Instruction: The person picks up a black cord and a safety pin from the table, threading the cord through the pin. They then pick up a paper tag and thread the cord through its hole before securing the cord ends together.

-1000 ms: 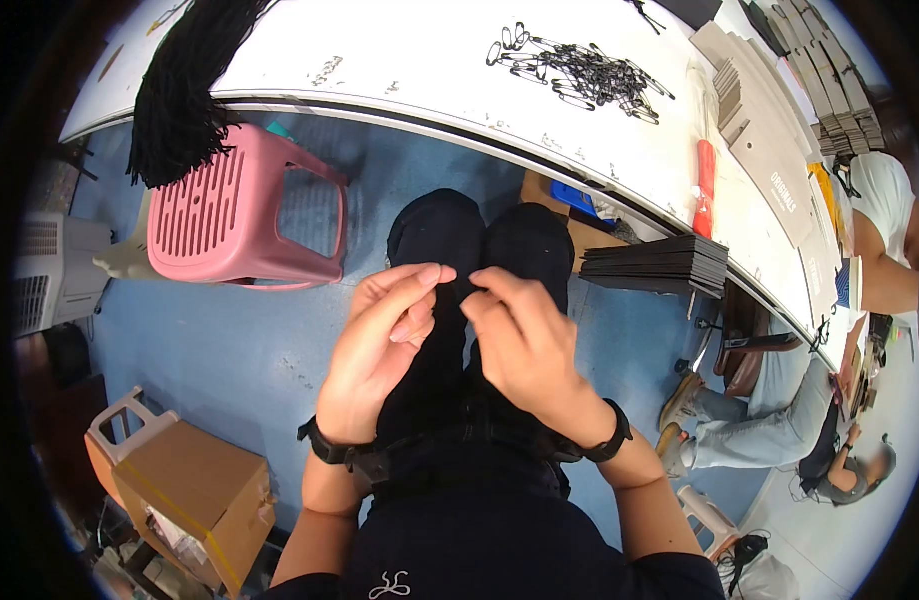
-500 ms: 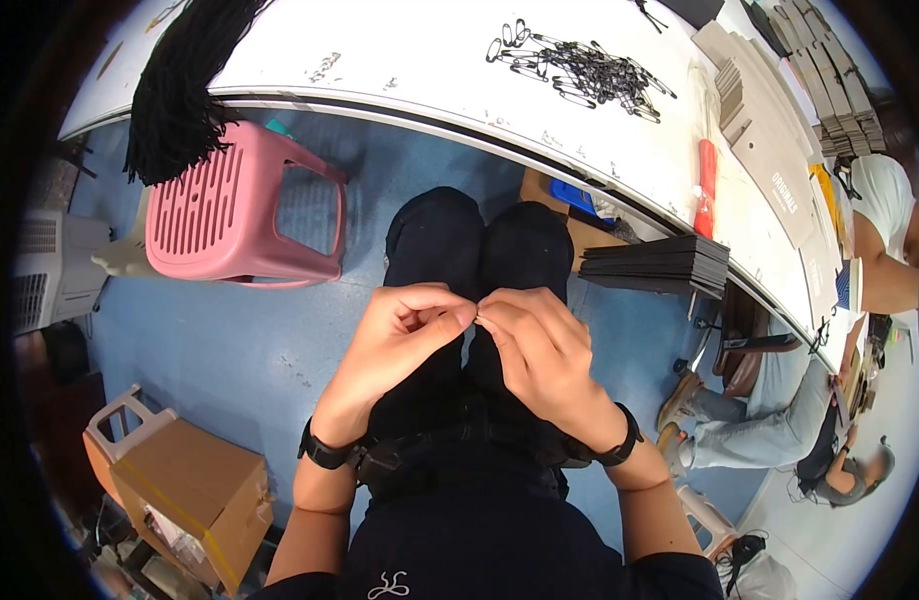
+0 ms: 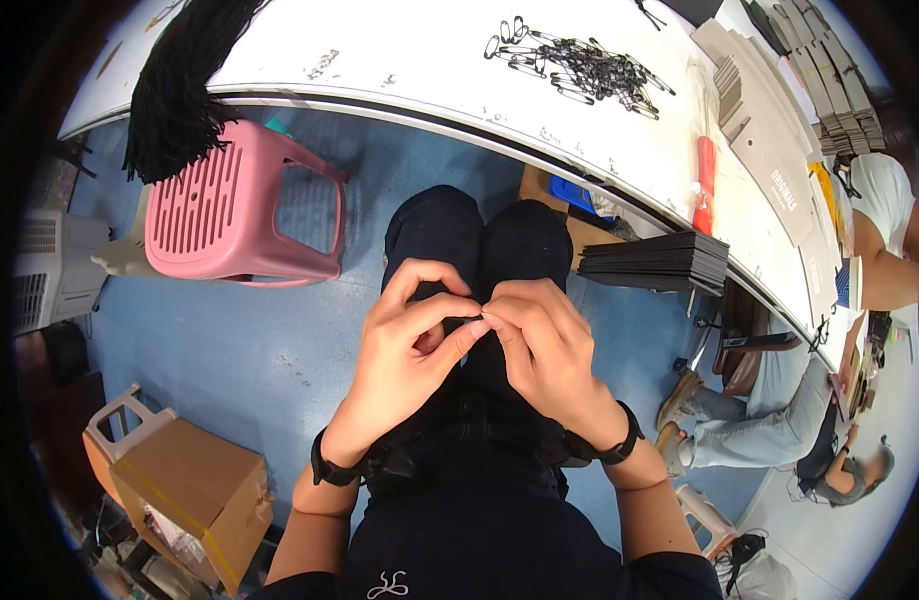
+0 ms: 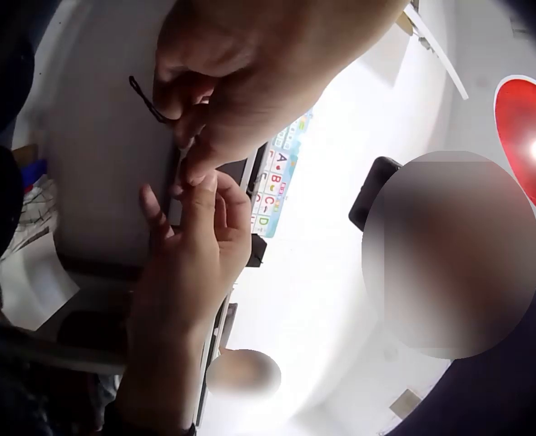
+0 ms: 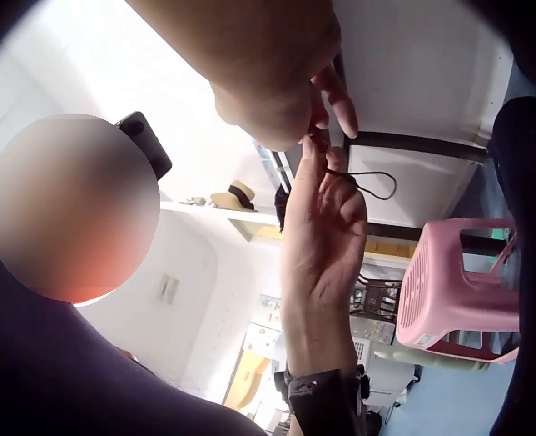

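Observation:
Over the dark-trousered lap, my left hand (image 3: 404, 335) and right hand (image 3: 551, 335) meet at the fingertips. The left thumb and fingers pinch a thin black cord (image 5: 378, 173), whose loop hangs out past that hand in the right wrist view. In the left wrist view the same loop sticks out beside the left fingers. My right thumb and forefinger pinch at the cord's other part, right against the left fingertips. The piece between the fingertips is mostly hidden, and I cannot tell whether it is knotted.
Ahead is a white table (image 3: 409, 85) with a pile of black safety pins (image 3: 594, 72), a bundle of black cords (image 3: 184, 90) and a red-handled tool (image 3: 705, 170). A pink stool (image 3: 239, 205) stands left, a cardboard box (image 3: 194, 480) behind it. Another person sits at right.
The hands were apart a second ago, then came together at the fingertips and moved slightly nearer the body. Since then the left fingers have spread and shifted at the pinch.

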`<state>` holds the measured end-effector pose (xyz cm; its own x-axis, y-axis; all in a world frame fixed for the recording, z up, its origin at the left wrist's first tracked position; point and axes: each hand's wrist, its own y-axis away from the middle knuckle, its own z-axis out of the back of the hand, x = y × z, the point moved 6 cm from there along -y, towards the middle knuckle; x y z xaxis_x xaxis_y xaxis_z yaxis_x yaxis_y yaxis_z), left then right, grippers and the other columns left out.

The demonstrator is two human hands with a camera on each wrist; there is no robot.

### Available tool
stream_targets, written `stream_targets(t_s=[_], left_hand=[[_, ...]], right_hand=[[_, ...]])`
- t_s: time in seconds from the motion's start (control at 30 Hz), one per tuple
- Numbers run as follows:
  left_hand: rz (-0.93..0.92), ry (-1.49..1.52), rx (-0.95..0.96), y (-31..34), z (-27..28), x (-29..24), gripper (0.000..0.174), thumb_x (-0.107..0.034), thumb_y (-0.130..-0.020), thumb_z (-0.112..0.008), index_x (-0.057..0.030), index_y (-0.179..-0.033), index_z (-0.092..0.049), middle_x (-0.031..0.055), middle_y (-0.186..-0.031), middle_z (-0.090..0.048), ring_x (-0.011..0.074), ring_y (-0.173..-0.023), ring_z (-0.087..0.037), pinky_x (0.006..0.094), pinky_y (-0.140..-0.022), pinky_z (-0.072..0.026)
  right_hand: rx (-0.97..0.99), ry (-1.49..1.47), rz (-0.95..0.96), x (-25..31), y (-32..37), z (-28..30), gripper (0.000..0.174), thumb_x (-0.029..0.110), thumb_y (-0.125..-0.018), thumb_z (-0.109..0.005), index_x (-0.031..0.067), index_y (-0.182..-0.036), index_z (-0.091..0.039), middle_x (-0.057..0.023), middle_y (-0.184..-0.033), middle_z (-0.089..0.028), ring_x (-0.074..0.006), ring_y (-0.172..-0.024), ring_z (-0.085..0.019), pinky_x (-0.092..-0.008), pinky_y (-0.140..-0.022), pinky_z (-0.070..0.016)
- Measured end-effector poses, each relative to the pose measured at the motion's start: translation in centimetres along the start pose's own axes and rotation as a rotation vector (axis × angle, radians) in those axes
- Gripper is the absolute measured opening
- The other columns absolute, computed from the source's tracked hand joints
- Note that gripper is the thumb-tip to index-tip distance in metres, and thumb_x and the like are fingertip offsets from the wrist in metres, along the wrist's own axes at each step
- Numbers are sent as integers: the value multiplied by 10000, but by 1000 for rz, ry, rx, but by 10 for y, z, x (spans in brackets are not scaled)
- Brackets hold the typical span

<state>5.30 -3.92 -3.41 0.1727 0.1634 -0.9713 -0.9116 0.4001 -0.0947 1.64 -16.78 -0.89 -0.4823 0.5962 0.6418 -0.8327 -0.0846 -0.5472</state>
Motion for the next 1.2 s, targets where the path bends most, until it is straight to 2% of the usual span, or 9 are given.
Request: stream_targets(t_s=[0.23, 0.4, 0.5, 0.73, 0.8, 0.93, 1.0, 1.2], left_hand=[[-20, 128, 51, -1, -1, 9, 90, 18, -761, -688, -14, -843, -671, 37, -831, -610, 18, -498, -375, 190, -442, -284], [135, 329, 71, 2, -3, 9, 66, 10, -798, -661, 9, -863, -672, 40, -846, -627, 3, -534, -409, 178, -465, -313], [126, 443, 86, 1, -3, 11, 62, 15, -810, -645, 22, -868, -667, 46, -851, -632, 9, -554, -441, 173, -482, -325], [145, 449, 132, 0, -2, 10, 63, 11, -816, -641, 27, -872, -665, 49, -848, -637, 11, -577, -466, 167, -492, -326], [169, 403, 56, 1, -1, 10, 67, 0, -809, -659, 25, -870, -667, 43, -825, -638, 3, -571, -452, 165, -488, -315], [139, 302, -32, 6, 2, 3, 72, -13, -805, -672, 18, -870, -671, 43, -823, -645, 0, -576, -456, 165, -485, -313], [168, 379, 8, 5, 1, 8, 75, -18, -817, -662, 20, -881, -671, 54, -819, -648, 17, -601, -491, 168, -504, -347], [215, 541, 10, 3, -2, 9, 85, -21, -843, -634, 38, -897, -661, 62, -775, -642, 47, -644, -536, 180, -556, -402]], right_hand=[[12, -41, -2, 0, 0, -1, 208, -106, -693, -618, -4, -861, -550, -121, -817, -555, -268, -661, -552, -332, -548, -463], [-18, -127, -43, 0, -1, -1, 174, -76, -733, -638, -6, -858, -539, -132, -796, -556, -275, -652, -549, -331, -562, -458], [-35, -187, -84, 0, -1, -3, 158, -60, -750, -640, -6, -856, -535, -133, -785, -556, -274, -651, -549, -331, -560, -457], [-8, -261, -147, -3, 1, -6, 142, -61, -762, -627, -7, -855, -534, -133, -786, -559, -278, -661, -559, -334, -565, -458], [-15, -304, -197, -8, 2, -7, 139, -60, -766, -624, -5, -857, -534, -133, -788, -560, -278, -659, -559, -337, -568, -458], [-28, -279, -177, -3, -4, -5, 142, -63, -770, -619, -3, -864, -530, -134, -792, -558, -275, -657, -557, -337, -568, -457], [-34, -244, -123, 1, -7, -4, 146, -70, -775, -609, -2, -870, -523, -133, -793, -549, -270, -651, -552, -333, -563, -454], [-36, -339, -174, -3, -2, -11, 151, -79, -775, -601, -3, -870, -511, -126, -786, -530, -258, -635, -540, -330, -550, -449]])
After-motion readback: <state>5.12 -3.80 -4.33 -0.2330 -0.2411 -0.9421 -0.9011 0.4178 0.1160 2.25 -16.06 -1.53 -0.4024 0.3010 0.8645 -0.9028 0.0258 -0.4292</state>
